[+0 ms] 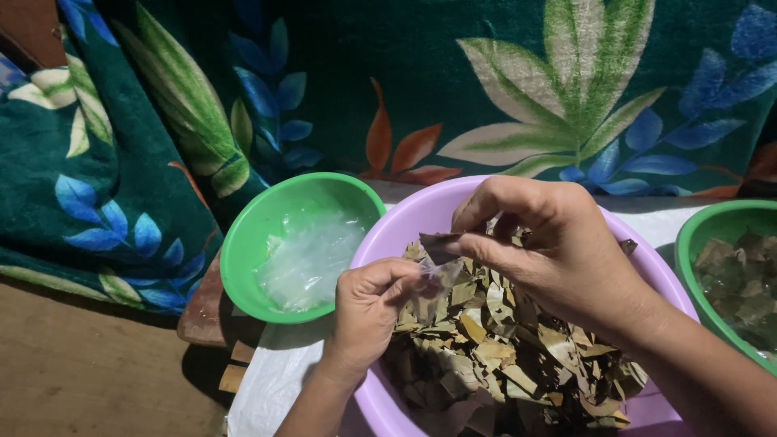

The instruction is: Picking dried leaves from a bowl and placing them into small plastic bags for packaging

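A lilac plastic basin (pixel 421 212) holds a heap of dry brown and green leaves (pixel 502 356). Over it, my left hand (pixel 368 311) pinches the lower end of a small clear plastic piece (pixel 437 283). My right hand (pixel 538 251) comes from the right and grips the top of that piece together with a brown leaf (pixel 441 243), thumb and forefinger closed on it. Both hands meet above the basin's left side.
A green bowl (pixel 251 235) with clear plastic sheets inside stands left of the basin. Another green bowl (pixel 696 226) with leaf pieces sits at the right edge. A dark green leaf-patterned cloth (pixel 388 81) fills the back; bare brown floor (pixel 89 364) lies at lower left.
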